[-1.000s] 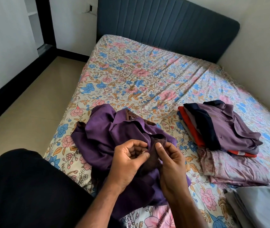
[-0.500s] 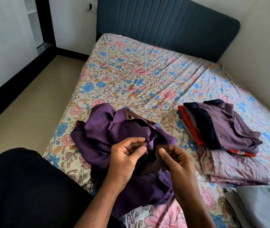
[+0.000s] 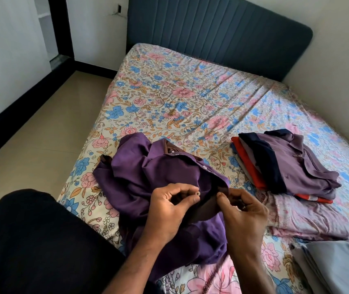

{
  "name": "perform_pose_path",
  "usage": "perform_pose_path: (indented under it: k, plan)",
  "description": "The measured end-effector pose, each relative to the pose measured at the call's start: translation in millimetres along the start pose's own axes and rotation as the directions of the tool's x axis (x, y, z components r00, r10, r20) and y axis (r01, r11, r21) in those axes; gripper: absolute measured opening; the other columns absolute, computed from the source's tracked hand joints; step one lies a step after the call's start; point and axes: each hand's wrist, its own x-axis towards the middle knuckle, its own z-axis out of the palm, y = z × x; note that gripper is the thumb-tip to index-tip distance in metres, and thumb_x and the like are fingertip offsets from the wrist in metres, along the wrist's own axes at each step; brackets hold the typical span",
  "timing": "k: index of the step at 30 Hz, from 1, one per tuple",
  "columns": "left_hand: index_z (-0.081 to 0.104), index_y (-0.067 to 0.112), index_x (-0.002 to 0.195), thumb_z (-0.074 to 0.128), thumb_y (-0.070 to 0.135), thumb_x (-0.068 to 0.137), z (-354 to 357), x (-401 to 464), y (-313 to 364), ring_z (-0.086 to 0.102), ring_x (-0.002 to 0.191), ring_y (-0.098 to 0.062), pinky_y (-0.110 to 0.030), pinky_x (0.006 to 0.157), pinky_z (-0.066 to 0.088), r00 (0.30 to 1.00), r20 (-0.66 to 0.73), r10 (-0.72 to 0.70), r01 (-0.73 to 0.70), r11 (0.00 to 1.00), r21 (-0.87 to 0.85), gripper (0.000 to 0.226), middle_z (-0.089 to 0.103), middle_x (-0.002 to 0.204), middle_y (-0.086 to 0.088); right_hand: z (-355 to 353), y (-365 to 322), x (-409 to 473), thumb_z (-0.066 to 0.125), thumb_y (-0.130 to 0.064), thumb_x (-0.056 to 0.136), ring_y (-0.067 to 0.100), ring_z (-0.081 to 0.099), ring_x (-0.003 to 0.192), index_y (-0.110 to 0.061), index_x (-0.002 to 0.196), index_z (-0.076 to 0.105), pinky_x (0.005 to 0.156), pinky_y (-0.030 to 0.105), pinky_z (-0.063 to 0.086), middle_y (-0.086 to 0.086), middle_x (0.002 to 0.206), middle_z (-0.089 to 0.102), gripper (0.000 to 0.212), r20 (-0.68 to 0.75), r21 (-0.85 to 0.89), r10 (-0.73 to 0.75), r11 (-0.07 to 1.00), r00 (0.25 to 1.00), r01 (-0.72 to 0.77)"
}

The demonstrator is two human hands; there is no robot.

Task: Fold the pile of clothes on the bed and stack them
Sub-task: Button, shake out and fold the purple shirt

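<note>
Purple shirt (image 3: pixel 148 187) lies crumpled on the near part of the bed (image 3: pixel 190 98), unfolded, its brown inner facing turned out along the front edge. All places below are given relative to this shirt.

Left hand (image 3: pixel 169 211): over the shirt's front opening, fingers curled, thumb and forefinger pinching a small pale button (image 3: pixel 198 193) at the fabric edge. Right hand (image 3: pixel 243 211): just right of the left hand, fingers curled, thumb and forefinger pinching the brown facing edge opposite the button. The two hands are close but not touching. Whether the button is passed through a hole cannot be made out; the fingers cover that spot.

Right of the shirt, apart from it: a stack of folded clothes (image 3: pixel 286 166), with a mauve shirt with navy trim on top, an orange-red piece under it, and a pale pink patterned piece at the bottom. The lower layers show only their edges.

Near-right of the shirt: folded grey cloth (image 3: pixel 339 266), cut off by the frame edge.

Near-left of the shirt: the person's dark-clothed leg (image 3: pixel 41 240), hiding the bed's near corner.

Beyond the shirt: floral sheet, then a dark blue padded headboard (image 3: pixel 211 30).
</note>
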Motion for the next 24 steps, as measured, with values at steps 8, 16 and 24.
perform_pose_path:
  k: [8, 16, 24]
  plan:
    - [0.077, 0.016, 0.091, 0.080, 0.005, 0.081, 2.4, -5.1, -1.4, 0.071, 0.081, -0.015, -0.022, 0.078, 0.055, 0.988, 0.024, 0.150, -0.152, 0.974, 0.168, 0.015, 0.070, 0.087, 0.006, 12.6, 3.4, -8.6, 0.085, -0.017, 0.072, 0.007, 0.059, 0.054, -0.026, 0.070, 0.071, 0.050, 0.030, 0.050, -0.013, 0.062, 0.063, 0.017, 0.119, -0.435, -0.226, 0.863, 0.967, 0.255]
    - [0.076, 0.014, 0.085, 0.082, -0.001, 0.078, 1.9, -3.8, -7.2, 0.070, 0.071, -0.006, -0.018, 0.068, 0.055, 0.968, -0.033, 0.247, -0.224, 0.921, 0.317, 0.017, 0.067, 0.081, 0.008, 8.5, 7.9, -6.9, 0.083, -0.013, 0.077, 0.003, 0.060, 0.060, -0.024, 0.077, 0.074, 0.056, 0.025, 0.049, -0.015, 0.067, 0.064, 0.014, 0.134, -0.449, -0.213, 0.858, 0.968, 0.251]
    - [0.075, 0.016, 0.086, 0.080, -0.001, 0.078, 1.3, -4.0, -7.1, 0.066, 0.070, -0.001, -0.009, 0.066, 0.049, 0.947, 0.027, 0.319, -0.297, 0.845, 0.444, 0.020, 0.065, 0.081, 0.008, 14.0, 8.8, -6.8, 0.082, -0.013, 0.075, 0.002, 0.057, 0.060, -0.022, 0.075, 0.072, 0.056, 0.023, 0.048, -0.013, 0.071, 0.063, 0.013, 0.209, -0.463, -0.265, 0.821, 0.941, 0.334]
